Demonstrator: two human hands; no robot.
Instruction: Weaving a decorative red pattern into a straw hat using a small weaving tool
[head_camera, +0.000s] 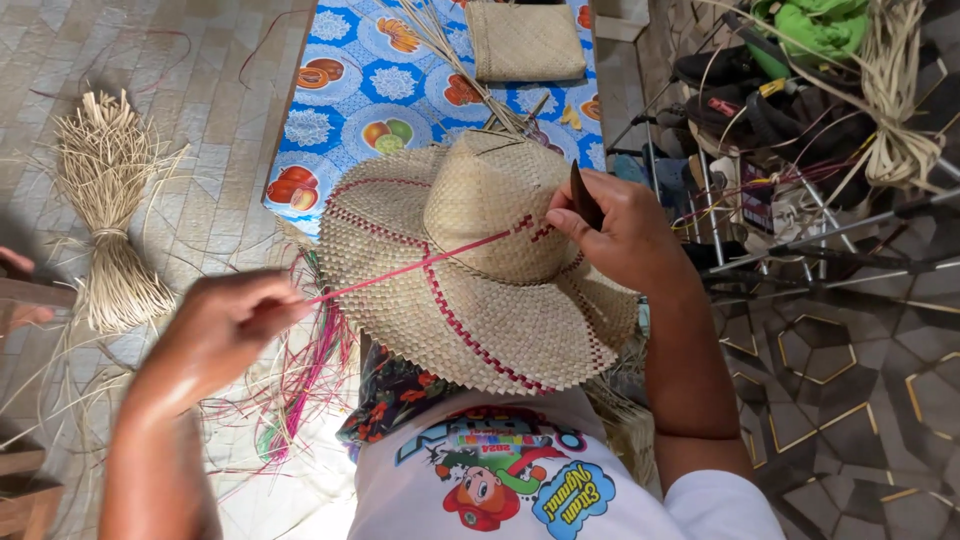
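Note:
A woven straw hat (480, 290) with red lines rests on my lap, crown up. My left hand (235, 325) pinches the end of a red strip (410, 268) and holds it taut, out to the left of the hat. The strip runs across the brim up to the crown. My right hand (615, 230) rests on the right side of the crown and holds a dark pointed tool (583, 195) against the weave.
A bundle of dry straw (105, 200) lies on the floor at left. Loose pink and natural strips (305, 385) hang below the hat. Ahead stands a table with a fruit-patterned cloth (365, 90) bearing a woven mat (525, 40). A metal rack (800, 210) with shoes stands at right.

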